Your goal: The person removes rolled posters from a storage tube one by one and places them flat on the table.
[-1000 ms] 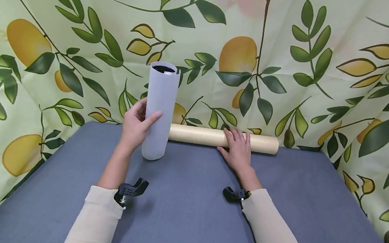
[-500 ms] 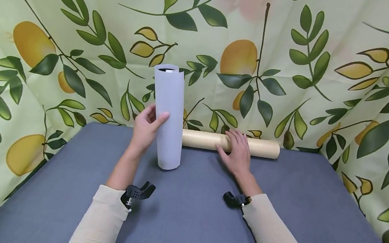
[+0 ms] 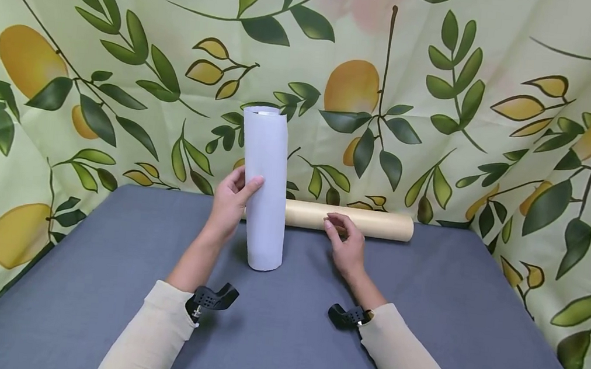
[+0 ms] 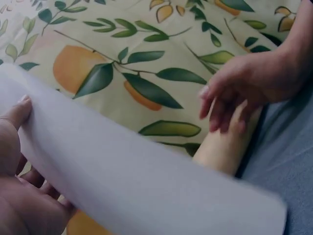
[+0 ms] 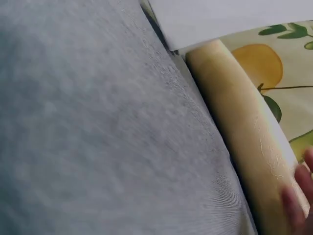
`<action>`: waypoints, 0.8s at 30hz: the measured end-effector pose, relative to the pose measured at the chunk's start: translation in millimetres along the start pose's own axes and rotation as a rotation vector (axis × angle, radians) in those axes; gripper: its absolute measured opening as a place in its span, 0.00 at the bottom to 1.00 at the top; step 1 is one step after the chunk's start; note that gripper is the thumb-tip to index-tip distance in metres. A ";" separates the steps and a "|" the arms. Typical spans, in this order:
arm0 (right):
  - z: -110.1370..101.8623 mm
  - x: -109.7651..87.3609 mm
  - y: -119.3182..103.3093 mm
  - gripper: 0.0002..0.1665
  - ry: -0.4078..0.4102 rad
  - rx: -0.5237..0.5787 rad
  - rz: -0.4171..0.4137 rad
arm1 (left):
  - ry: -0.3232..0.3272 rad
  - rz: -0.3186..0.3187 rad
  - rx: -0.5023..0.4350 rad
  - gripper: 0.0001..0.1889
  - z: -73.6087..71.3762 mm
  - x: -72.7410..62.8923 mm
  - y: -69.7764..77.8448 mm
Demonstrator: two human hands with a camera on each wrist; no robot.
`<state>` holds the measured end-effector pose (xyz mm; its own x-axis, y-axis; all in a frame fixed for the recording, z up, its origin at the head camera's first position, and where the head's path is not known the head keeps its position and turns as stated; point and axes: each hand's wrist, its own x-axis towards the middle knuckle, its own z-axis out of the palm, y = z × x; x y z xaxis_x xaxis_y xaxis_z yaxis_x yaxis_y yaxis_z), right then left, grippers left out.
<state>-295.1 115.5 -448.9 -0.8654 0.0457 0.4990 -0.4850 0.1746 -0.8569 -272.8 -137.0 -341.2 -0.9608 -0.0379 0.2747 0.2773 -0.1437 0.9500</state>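
Note:
My left hand (image 3: pixel 226 205) grips an upright roll of white sheet (image 3: pixel 267 217) by its left side, thumb across the front and fingers behind. In the left wrist view the white roll (image 4: pixel 142 171) slants across the picture, its loose edge wrapped round. A pale beige roll (image 3: pixel 376 224) lies along the back of the table, its left part hidden behind the white one. Just in front of the beige roll is my right hand (image 3: pixel 349 249), fingers loosely bent and holding nothing. The right wrist view shows its fingers (image 5: pixel 293 210) beside the beige roll (image 5: pixel 234 107).
A blue-grey cloth covers the table (image 3: pixel 282 336). Behind and at both sides hangs a curtain (image 3: pixel 362 26) printed with leaves and orange fruit, close to the table's back edge. Black camera mounts (image 3: pixel 214 297) sit on both wrists.
My left hand has carried the white roll to the right and nearer to me. My right hand has come off the beige roll, drawn back slightly and bent its fingers.

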 end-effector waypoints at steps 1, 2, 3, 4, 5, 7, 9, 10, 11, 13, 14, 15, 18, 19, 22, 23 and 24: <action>1.9 -1.1 -0.2 0.19 -0.063 0.127 0.069 | -0.014 -0.008 -0.020 0.25 0.1 -0.2 -1.0; 3.5 -1.7 -0.2 0.22 -0.123 0.259 0.136 | -0.031 -0.017 -0.044 0.25 0.4 -0.2 -2.0; 5.0 -2.1 -0.3 0.25 -0.179 0.387 0.204 | -0.049 -0.024 -0.067 0.25 1.0 -0.3 -3.0; 6.3 -2.3 -0.7 0.28 -0.238 0.507 0.267 | -0.067 -0.031 -0.088 0.25 1.8 -0.3 -3.8; 7.4 -2.6 -1.0 0.30 -0.300 0.597 0.322 | -0.080 -0.035 -0.112 0.25 2.5 -0.4 -4.5; 9.0 -3.1 -1.6 0.35 -0.433 0.673 0.374 | -0.096 -0.034 -0.154 0.25 3.6 -0.8 -5.6; 10.7 -3.2 -2.5 0.38 -0.541 0.674 0.361 | -0.103 -0.027 -0.193 0.25 4.3 -1.2 -6.8; 11.0 -3.6 -2.8 0.39 -0.581 0.662 0.345 | -0.106 -0.029 -0.215 0.24 5.0 -1.6 -7.7; 11.4 -3.9 -3.3 0.40 -0.609 0.648 0.332 | -0.110 -0.035 -0.239 0.24 5.8 -2.1 -8.8; 11.9 -4.5 -3.9 0.40 -0.647 0.619 0.313 | -0.132 -0.054 -0.270 0.24 7.4 -2.7 -12.6; 12.0 -4.6 -4.0 0.41 -0.663 0.607 0.305 | -0.140 -0.066 -0.282 0.24 8.6 -3.2 -14.6; 12.1 -4.6 -4.3 0.40 -0.676 0.595 0.300 | -0.141 -0.079 -0.292 0.23 9.9 -3.8 -16.7; 12.4 -4.3 -4.3 0.39 -0.713 0.548 0.294 | -0.125 -0.102 -0.306 0.22 13.0 -4.4 -23.6; 12.5 -4.2 -4.3 0.39 -0.724 0.527 0.293 | -0.108 -0.104 -0.312 0.21 13.8 -4.6 -25.3; 13.1 -4.1 -4.4 0.37 -0.734 0.474 0.303 | -0.057 -0.098 -0.327 0.18 15.2 -4.1 -29.7; 13.6 -4.1 -4.4 0.35 -0.730 0.463 0.308 | -0.041 -0.100 -0.332 0.17 15.4 -4.0 -30.9; 14.1 -4.2 -4.4 0.34 -0.719 0.459 0.313 | -0.029 -0.105 -0.337 0.16 15.6 -4.1 -32.0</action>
<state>-291.1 100.7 -449.0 -0.7615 -0.6266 0.1656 -0.0836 -0.1585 -0.9838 -277.7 -116.8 -370.4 -0.9821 0.0218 0.1869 0.1557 -0.4637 0.8722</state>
